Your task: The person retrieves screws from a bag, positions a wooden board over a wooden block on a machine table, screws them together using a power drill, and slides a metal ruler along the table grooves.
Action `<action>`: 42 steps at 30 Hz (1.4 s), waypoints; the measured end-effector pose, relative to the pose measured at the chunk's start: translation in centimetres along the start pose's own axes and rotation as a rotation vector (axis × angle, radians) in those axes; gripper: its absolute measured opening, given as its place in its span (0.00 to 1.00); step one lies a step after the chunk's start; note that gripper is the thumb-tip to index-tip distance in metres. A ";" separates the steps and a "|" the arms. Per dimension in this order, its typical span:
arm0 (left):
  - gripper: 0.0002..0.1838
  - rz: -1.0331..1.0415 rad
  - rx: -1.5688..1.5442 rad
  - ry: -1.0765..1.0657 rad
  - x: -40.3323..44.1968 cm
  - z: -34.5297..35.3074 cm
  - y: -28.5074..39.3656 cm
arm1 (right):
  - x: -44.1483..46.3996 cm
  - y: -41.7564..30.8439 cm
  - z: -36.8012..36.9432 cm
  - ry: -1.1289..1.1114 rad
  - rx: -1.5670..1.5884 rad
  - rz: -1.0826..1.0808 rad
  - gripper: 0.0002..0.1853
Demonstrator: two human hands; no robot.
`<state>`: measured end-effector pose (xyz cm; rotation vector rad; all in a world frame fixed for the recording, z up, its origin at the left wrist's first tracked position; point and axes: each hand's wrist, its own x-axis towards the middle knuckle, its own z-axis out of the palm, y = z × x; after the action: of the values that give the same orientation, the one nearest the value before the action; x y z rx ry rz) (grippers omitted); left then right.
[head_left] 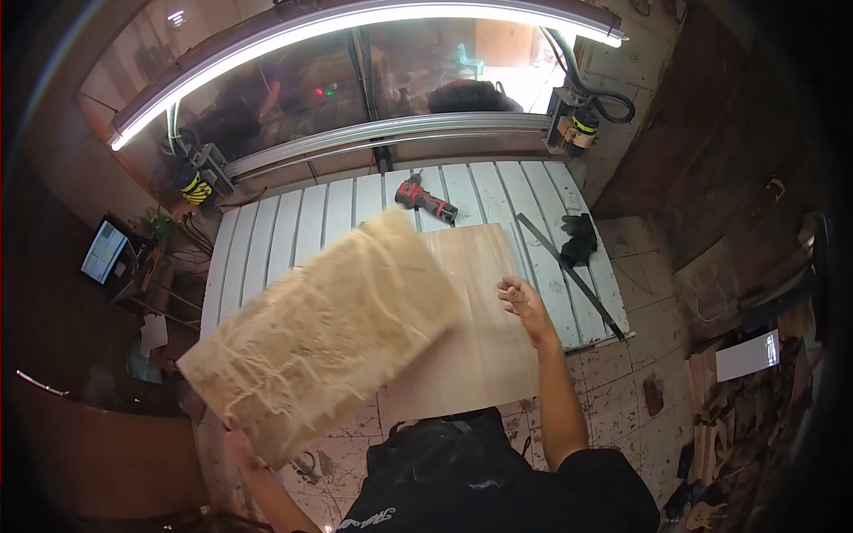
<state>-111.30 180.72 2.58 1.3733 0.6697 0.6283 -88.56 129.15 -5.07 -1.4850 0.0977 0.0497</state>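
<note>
A carved wooden panel (329,329) with a raised relief pattern is held tilted in front of me, slightly blurred. My left hand (240,447) grips its lower left edge, and the fingers behind it are partly hidden. Under the panel's right side, a plain wooden board (471,346) lies on the slatted machine bed (293,240) and reaches over its front edge towards my body. My right hand (526,309) is raised above the board's right edge, fingers loosely bent and apart, with nothing in it.
A red and black cordless drill (426,199) lies behind the board. To the right are a long dark metal bar (569,274) and a black glove (578,240). A metal gantry rail (391,138) and a lit tube lamp (355,28) span the back. A monitor (105,250) stands left.
</note>
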 end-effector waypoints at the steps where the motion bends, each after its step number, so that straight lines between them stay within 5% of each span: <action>1: 0.30 -0.058 0.059 -0.137 0.2 0.4 -1.1 | 0.3 0.0 -0.7 0.005 -0.002 0.004 0.31; 4: 0.26 -0.179 0.442 -0.377 3.1 -0.2 -9.5 | 0.6 0.3 -4.8 -0.222 -0.156 0.130 0.38; 6: 0.22 -0.186 0.358 -0.396 2.5 5.8 -11.5 | -0.3 1.4 -7.8 -0.149 -0.792 0.186 0.36; 7: 0.21 -0.220 0.302 -0.454 2.1 9.5 -11.3 | -0.3 2.2 -9.0 -0.156 -0.799 0.197 0.36; 9: 0.21 -0.305 0.217 -0.523 2.6 13.8 -12.3 | -0.7 4.7 -11.4 -0.074 -0.518 0.507 0.36; 14: 0.23 -0.264 0.400 -0.568 5.3 20.1 -18.0 | 1.2 9.3 -14.7 0.096 -0.467 0.532 0.33; 16: 0.23 -0.073 0.811 -0.550 6.2 20.9 -20.8 | 1.8 9.8 -13.4 0.146 -0.483 0.548 0.31; 18: 0.24 -0.140 0.778 -0.535 6.8 21.3 -22.2 | 2.6 9.8 -12.4 0.159 -0.098 0.372 0.28; 21: 0.26 -0.520 0.343 -0.637 7.1 22.0 -20.8 | 3.9 9.3 -12.9 0.070 -0.046 0.531 0.28; 27: 0.24 -0.740 0.157 -0.688 8.3 21.2 -21.4 | 5.7 9.2 -12.8 0.072 0.104 0.609 0.29; 42: 0.22 -0.811 0.119 -0.629 9.5 22.5 -20.9 | 8.8 8.4 -12.3 0.001 0.154 0.646 0.27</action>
<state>-87.87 170.83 -17.15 1.1754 0.6726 -0.4809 -80.97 117.35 -15.24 -1.2492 0.5666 0.5506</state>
